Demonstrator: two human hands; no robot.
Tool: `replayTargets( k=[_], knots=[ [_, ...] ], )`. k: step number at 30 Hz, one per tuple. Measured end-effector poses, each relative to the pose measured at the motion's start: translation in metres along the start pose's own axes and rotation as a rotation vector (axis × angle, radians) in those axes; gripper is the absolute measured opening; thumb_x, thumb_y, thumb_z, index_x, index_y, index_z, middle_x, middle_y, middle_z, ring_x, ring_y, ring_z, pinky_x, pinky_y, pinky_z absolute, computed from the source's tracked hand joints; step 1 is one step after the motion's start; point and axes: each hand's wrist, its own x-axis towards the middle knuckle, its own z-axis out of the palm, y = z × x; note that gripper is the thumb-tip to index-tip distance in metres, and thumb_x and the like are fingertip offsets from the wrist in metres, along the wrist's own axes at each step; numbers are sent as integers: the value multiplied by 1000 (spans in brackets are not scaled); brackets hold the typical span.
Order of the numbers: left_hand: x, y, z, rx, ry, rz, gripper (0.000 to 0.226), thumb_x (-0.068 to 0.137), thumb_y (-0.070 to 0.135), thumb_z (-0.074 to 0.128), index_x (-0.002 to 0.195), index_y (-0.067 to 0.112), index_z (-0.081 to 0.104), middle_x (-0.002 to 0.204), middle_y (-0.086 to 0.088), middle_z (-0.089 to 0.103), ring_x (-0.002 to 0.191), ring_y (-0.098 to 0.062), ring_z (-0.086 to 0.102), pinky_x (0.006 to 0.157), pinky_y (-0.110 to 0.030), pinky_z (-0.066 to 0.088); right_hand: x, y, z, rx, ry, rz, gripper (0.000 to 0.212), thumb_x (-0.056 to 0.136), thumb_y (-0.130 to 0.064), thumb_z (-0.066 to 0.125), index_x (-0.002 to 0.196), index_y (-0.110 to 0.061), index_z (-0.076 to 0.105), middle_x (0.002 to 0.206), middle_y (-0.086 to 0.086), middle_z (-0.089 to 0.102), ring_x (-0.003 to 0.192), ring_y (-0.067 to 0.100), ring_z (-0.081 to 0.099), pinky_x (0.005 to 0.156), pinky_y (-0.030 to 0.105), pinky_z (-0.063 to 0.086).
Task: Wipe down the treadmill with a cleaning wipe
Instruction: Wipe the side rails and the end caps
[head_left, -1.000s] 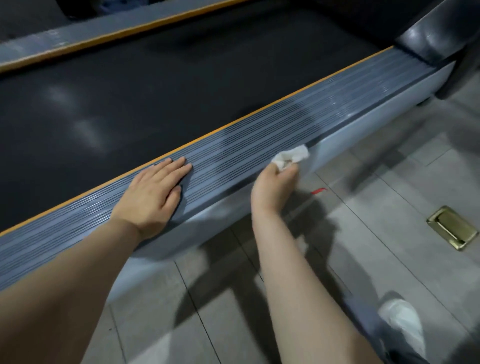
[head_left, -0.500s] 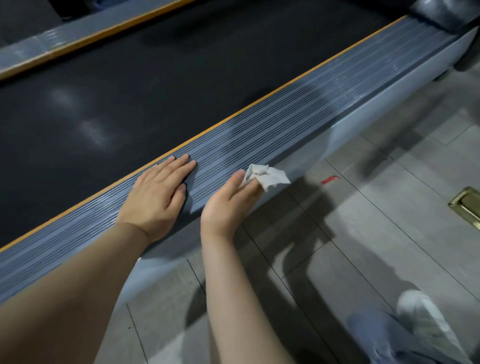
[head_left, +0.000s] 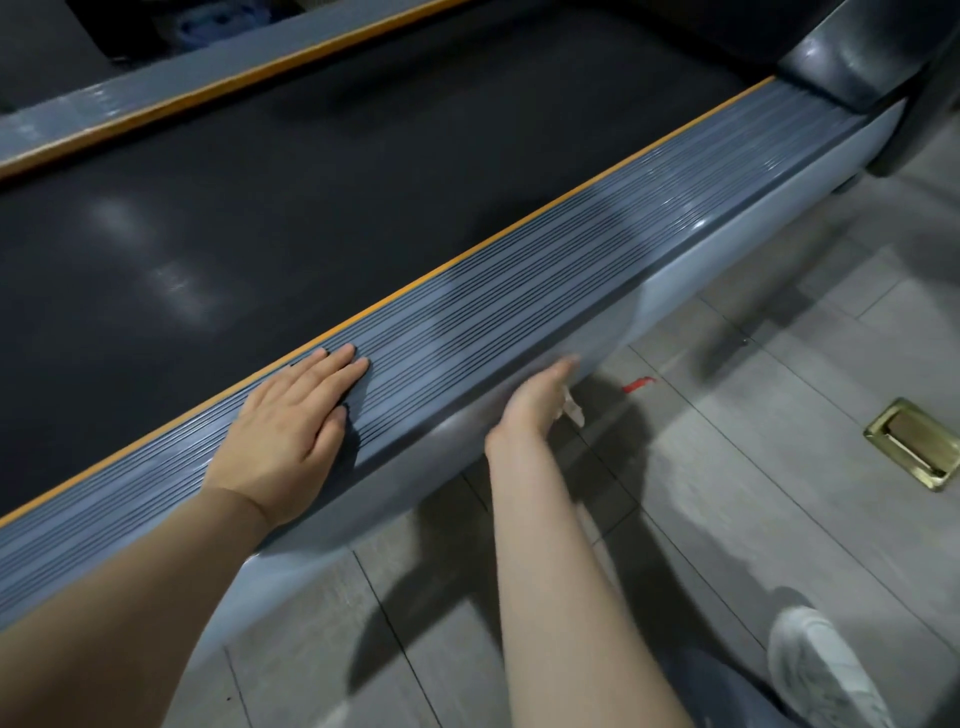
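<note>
The treadmill's near side rail (head_left: 519, 291) is grey and ribbed, with an orange strip along the black belt (head_left: 311, 197). My left hand (head_left: 291, 431) lies flat on the rail, fingers straight. My right hand (head_left: 535, 405) is stretched along the rail's pale outer side panel (head_left: 691, 270), fingers pressing a white wipe (head_left: 571, 410) against it. Only a small corner of the wipe shows below the hand, and the hand is blurred.
The far rail (head_left: 156, 98) runs along the top left. A black motor cover (head_left: 852, 57) sits at the rail's far right end. On the grey tiled floor (head_left: 753, 467) are a brass floor socket (head_left: 914, 441), a red scrap (head_left: 638, 384) and my white shoe (head_left: 826, 670).
My right hand slid left along the rail's edge with the wipe, then dropped onto the side panel and moved right. The left hand stayed flat on the rail.
</note>
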Motion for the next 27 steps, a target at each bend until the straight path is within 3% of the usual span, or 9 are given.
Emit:
replayTargets(
  k=[3,5,9,13,17,19,22,24,27],
  knots=[
    [1,1,0,6,-5,-5,59,98,44,17,153,31,33,159,13,29,148,-13,24,120,-38,20,-25,10,10,-297,45,-417,79,96,-59,36,153,-7,20,156,14,27,141,25,32,110,19,26],
    [1,2,0,9,-4,-3,59,98,43,17,153,30,34,159,12,30,148,-13,24,120,-36,19,-31,22,8,-330,12,-508,77,97,-55,41,154,-9,17,157,10,24,141,20,29,102,5,23],
    [1,1,0,16,-3,-4,58,98,42,18,153,30,34,159,12,30,148,-13,24,119,-33,17,-16,20,0,-191,26,-251,97,81,-81,37,154,-19,20,158,9,27,143,25,31,118,43,27],
    [1,2,1,14,-7,-6,58,98,42,18,153,31,33,159,12,30,148,-12,24,120,-34,18,5,-10,-16,5,-56,190,82,92,-74,26,155,-23,19,159,6,28,145,28,29,119,51,20],
    [1,1,0,9,-11,-13,58,98,42,17,153,31,32,159,13,29,149,-11,22,121,-37,19,-5,-37,-1,-50,-21,-24,72,97,-65,29,155,-23,19,158,9,28,143,27,30,116,46,25],
    [1,2,0,12,-15,-12,58,98,42,17,153,32,32,160,13,28,149,-11,22,121,-37,19,-16,-37,9,-93,28,-246,59,103,-52,27,150,-18,31,151,7,40,132,18,45,106,33,37],
    [1,1,0,13,-17,-15,58,98,41,18,153,32,32,160,13,29,148,-11,22,121,-37,19,-23,-27,10,-137,114,-504,29,106,-30,33,123,-23,56,108,-6,64,92,0,62,73,10,46],
    [1,0,0,4,-14,-14,58,97,41,18,153,32,33,159,13,29,148,-11,23,121,-37,19,-18,-20,3,-190,166,-528,26,105,-22,37,114,-22,61,103,-3,67,88,4,64,74,15,50],
    [1,0,0,-6,-13,-17,58,97,40,18,153,33,33,159,14,29,148,-10,22,120,-33,17,10,-10,-10,-288,211,-297,33,104,-19,35,129,-11,56,124,9,63,107,26,62,89,33,48]
  ],
)
